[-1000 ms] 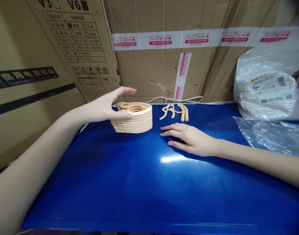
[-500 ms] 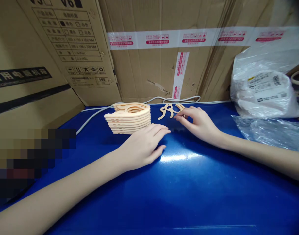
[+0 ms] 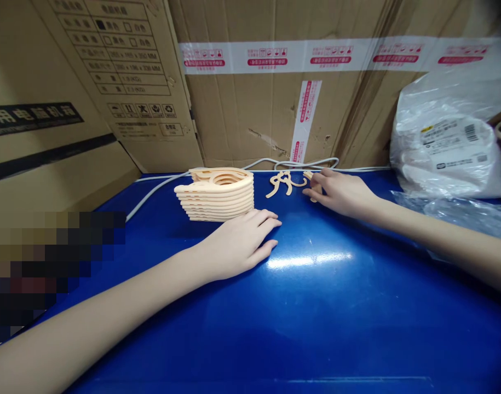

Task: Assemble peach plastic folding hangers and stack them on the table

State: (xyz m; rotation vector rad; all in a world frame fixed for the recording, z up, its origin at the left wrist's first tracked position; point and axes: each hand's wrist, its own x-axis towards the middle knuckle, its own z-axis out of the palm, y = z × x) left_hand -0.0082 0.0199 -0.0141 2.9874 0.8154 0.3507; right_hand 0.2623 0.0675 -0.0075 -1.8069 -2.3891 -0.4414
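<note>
A neat stack of folded cream plastic hangers (image 3: 217, 200) stands on the blue table. My left hand (image 3: 246, 241) lies palm down at the stack's right front corner, its fingers stretched out and holding nothing. Farther right and back, my right hand (image 3: 336, 189) has its fingers and thumb closed around small cream plastic pieces (image 3: 315, 191); their shape is mostly hidden by the fingers. Just left of these, several loose cream hook-shaped pieces (image 3: 285, 183) lie in a small cluster on the table.
Cardboard boxes (image 3: 242, 115) wall off the back and left of the blue tabletop (image 3: 275, 328). A white cable (image 3: 151, 200) runs along the back edge. At the right are a white plastic-wrapped package (image 3: 451, 148) and a clear plastic bag (image 3: 459, 216).
My right hand has moved a little to the right, drawing the cream pieces away from the loose hooks. My left hand stays by the stack. The view has shifted slightly.
</note>
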